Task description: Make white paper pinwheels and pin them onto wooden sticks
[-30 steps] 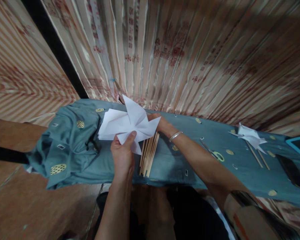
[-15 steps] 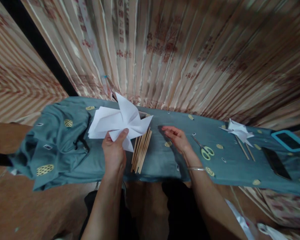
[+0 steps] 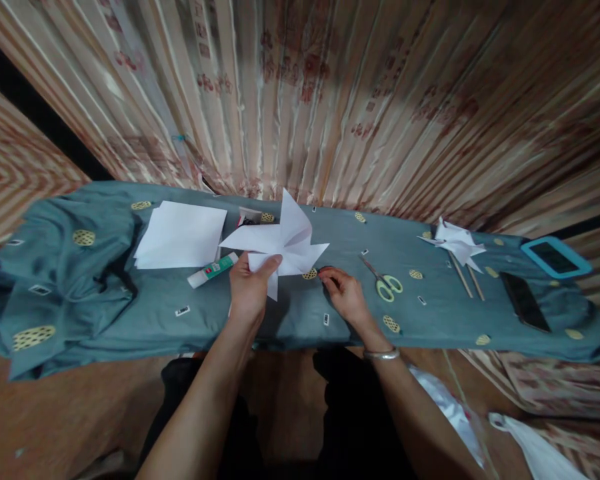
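My left hand is closed on a white paper pinwheel, thumb on its front near the middle and fingers behind. The pinwheel is held above the cloth with its blades spread. My right hand, with a bangle at the wrist, is just right of the pinwheel and apart from it. Its thumb and fingertips are pinched together; whatever is between them is too small to make out. A green and white glue tube lies left of my left hand. Scissors with light green handles lie right of my right hand.
A stack of white paper lies left on the teal patterned cloth. A small container sits behind the pinwheel. Folded white pinwheels on wooden sticks, a dark phone and a blue-framed tablet lie right. A pleated curtain hangs behind.
The pinwheel has moved right, off the paper stack and closer to my right hand, uncovering the stack and glue tube. The bundle of sticks is now out of sight. The view has shifted right.
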Available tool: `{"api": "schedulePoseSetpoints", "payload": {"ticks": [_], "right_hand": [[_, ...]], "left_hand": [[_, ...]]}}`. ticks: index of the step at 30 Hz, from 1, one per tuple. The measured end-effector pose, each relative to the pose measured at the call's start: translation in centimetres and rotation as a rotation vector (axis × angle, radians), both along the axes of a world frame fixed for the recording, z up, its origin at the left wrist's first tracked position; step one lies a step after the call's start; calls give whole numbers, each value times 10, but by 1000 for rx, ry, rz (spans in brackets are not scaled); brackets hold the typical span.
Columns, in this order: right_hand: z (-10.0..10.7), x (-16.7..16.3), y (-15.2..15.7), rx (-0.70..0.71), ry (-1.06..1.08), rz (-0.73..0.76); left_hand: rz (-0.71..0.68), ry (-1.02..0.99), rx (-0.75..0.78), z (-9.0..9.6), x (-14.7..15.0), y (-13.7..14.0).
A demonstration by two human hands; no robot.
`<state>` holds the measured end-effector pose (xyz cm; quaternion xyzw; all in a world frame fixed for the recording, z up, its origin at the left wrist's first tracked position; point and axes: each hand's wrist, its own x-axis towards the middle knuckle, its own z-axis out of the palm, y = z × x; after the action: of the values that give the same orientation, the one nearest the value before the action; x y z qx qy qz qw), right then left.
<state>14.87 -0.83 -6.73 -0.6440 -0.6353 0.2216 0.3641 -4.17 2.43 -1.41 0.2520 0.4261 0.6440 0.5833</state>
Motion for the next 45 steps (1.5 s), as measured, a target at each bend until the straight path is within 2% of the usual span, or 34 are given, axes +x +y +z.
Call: {"api": "schedulePoseSetpoints", "payload": {"ticks": [7, 15, 22, 29, 37, 41, 45], "right_hand": [[-1, 8, -12, 32, -8, 51], [-8, 19, -16, 31, 34, -13], [-12, 25, -19, 77, -66, 13], [-3, 26, -25, 72, -249, -49], [1, 22, -22, 82, -306, 27], [8, 18, -28, 78, -157, -5], [39, 9, -46, 117, 197, -167]], "left_hand": [[-70, 66, 45, -7, 20, 1], [-97, 118, 46, -10, 26, 2], [-101, 130, 23, -8, 26, -1], [-107, 136, 35, -4, 27, -3], [-123, 153, 30, -6, 26, -4], [-113, 149, 37, -6, 26, -3], [-122, 136, 65, -6, 27, -3]]}}
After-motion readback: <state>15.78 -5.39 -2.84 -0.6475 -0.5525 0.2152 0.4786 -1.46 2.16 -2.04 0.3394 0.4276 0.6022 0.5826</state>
